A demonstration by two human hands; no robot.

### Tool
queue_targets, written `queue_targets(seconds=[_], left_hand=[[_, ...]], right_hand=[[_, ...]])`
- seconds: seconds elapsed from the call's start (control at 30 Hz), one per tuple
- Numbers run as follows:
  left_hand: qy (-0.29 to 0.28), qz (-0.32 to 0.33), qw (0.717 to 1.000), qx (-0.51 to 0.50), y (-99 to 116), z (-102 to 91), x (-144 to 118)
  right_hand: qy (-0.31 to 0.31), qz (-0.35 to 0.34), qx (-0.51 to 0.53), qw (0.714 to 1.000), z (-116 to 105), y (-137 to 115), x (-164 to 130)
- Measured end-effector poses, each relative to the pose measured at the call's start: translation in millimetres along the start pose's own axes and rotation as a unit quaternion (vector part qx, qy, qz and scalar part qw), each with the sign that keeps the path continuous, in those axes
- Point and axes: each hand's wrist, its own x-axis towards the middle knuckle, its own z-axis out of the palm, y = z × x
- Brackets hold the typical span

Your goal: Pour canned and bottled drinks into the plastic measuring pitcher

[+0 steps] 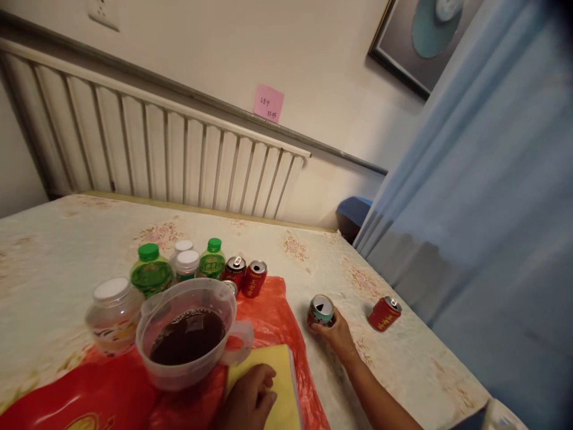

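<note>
My right hand [338,334] is wrapped round a drink can [321,309] with a green-and-silver top and an opened mouth. The can is upright, at the tablecloth just right of a red plastic sheet. Loosely curled and with nothing visible in it, my left hand [253,391] rests over a yellow paper pad [282,373]. Beside it stands a clear plastic measuring jug [154,370], partly filled with dark brown liquid, its handle towards the pad. A red can [385,313] leans or lies tilted on the cloth to the right of my right hand.
Behind the jug stand two red cans [255,279], green-capped bottles [151,272] and white-lidded jars [114,316]. A red tray [102,394] lies front left. The red plastic sheet [286,313] covers part of the floral tablecloth [313,257]. A blue curtain [474,197] hangs at right.
</note>
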Motion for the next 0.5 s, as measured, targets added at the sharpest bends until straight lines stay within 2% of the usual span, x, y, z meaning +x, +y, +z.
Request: queue_targets(seconds=[0.17, 0.27, 0.4, 0.5], left_hand=[[0.011, 0.004, 1.0, -0.009, -3, 2.6, -1], [0.019, -0.005, 1.0, -0.003, -7, 4.6, -1], [0.027, -0.004, 1.0, 0.004, -7, 4.8, -3], [0.028, -0.008, 1.0, 0.004, -6, 3.2, -6]], right_hand=[[-0.054, -0.063, 0.013, 0.996, 8, -55, 1], [-0.068, -0.142, -0.01, 0.987, 15, -92, 4], [-0.082, -0.267, -0.064, 0.958, 28, -138, 7], [-0.093, -0.332, -0.078, 0.935, 37, -169, 6]])
